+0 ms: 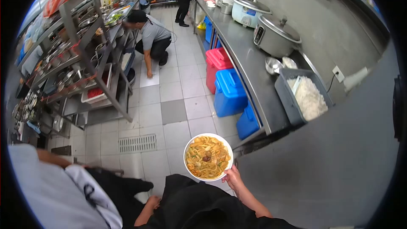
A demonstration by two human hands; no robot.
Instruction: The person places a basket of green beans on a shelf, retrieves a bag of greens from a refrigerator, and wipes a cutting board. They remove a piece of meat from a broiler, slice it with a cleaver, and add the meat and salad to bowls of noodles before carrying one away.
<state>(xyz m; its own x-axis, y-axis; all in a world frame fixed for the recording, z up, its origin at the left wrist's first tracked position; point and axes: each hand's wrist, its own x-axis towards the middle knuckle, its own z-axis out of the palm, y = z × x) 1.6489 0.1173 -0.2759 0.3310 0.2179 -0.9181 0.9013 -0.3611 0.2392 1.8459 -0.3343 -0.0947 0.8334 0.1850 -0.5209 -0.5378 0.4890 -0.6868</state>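
A round white bowl [185, 161] full of noodles in sauce [207, 157] is held out in front of me. My right hand [232, 177] is closed on its lower right rim, thumb near the edge and fingers underneath. The noodles have brown and pale pieces on top, with a dark piece in the middle. Low by my black clothing hangs my left hand [152, 204], close to the dark clothing of the person beside me. Its fingers are too small and partly hidden to make out.
A person in pale clothing [51, 186] stands close on my left. Another person [153, 36] crouches ahead, a hand at the floor. Rice cookers [277, 38] and a grey rice tub [288, 101] line the right counter, above blue bins [231, 95]. Steel shelving [95, 55] stands left.
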